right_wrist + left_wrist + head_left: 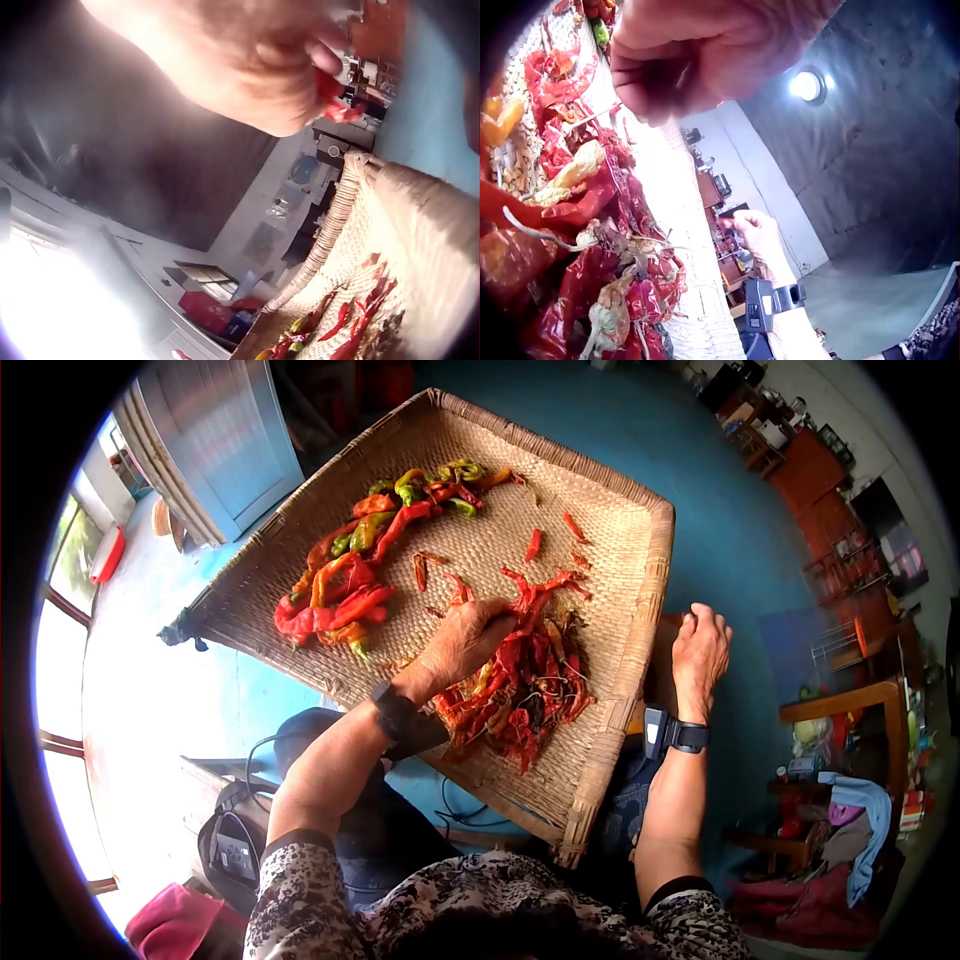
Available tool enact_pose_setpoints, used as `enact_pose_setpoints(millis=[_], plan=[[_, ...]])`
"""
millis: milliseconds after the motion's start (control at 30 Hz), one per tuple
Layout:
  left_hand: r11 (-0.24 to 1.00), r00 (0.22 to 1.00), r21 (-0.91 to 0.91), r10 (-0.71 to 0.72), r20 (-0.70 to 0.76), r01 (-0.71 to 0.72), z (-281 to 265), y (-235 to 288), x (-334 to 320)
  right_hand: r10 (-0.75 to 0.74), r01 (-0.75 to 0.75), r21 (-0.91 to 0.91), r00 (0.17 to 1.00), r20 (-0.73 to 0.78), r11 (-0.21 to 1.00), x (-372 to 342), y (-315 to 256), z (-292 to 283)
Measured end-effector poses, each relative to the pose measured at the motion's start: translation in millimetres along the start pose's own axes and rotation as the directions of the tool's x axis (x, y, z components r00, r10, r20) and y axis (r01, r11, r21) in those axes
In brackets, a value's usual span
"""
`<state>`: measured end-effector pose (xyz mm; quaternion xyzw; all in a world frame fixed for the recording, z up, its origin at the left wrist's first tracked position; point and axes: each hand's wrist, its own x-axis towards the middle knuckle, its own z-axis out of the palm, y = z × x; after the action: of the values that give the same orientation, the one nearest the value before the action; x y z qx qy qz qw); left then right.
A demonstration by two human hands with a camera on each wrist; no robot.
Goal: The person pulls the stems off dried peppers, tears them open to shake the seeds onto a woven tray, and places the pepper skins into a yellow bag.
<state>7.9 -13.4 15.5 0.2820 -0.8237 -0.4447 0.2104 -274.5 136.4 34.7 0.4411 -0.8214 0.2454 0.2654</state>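
Observation:
My left hand [465, 640] is over the near part of a woven basket tray [625, 540], fingers curled at the edge of a pile of dried red chili peppers [535, 670]. In the left wrist view its fingers [656, 97] bend inward just above wrinkled peppers with pale stems [536, 231]; I cannot tell whether they grip one. Beyond the tray's right rim, my right hand [700, 655] is raised with curled fingers. The right wrist view shows it holding a red chili pepper [341, 109], partly hidden by the hand.
Fresher red and green peppers [345, 590] lie along the tray's left side. A few loose pepper pieces [533, 545] are scattered toward the right rim. A wooden chair [850, 705] with clothes [855, 825] stands at the right, and a black bag [235, 850] at the lower left.

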Motion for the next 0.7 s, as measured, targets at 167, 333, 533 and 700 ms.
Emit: enact_pose_setpoints(millis=[167, 333, 533, 700], plan=[[0.993, 0.995, -0.053, 0.101, -0.013, -0.101, 14, 0, 1, -0.124, 0.002, 0.482, 0.967, 0.222, 0.876, -11, -30, -2], [0.97, 0.968, -0.07, 0.237, 0.085, -0.232, 31, 0, 3, -0.375, -0.235, 0.786, 0.777, 0.506, 0.572, -40, -87, 3], [0.958, 0.955, -0.024, 0.288, 0.068, -0.287, 20, 5, 2, -0.293, -0.249, 0.865, 0.869, 0.398, 0.436, -35, -91, 8], [0.986, 0.984, -0.011, 0.167, -0.062, -0.168, -2, 0, 0, 0.051, -0.352, 0.908, 0.936, 0.349, 0.227, -7, -37, -2]])
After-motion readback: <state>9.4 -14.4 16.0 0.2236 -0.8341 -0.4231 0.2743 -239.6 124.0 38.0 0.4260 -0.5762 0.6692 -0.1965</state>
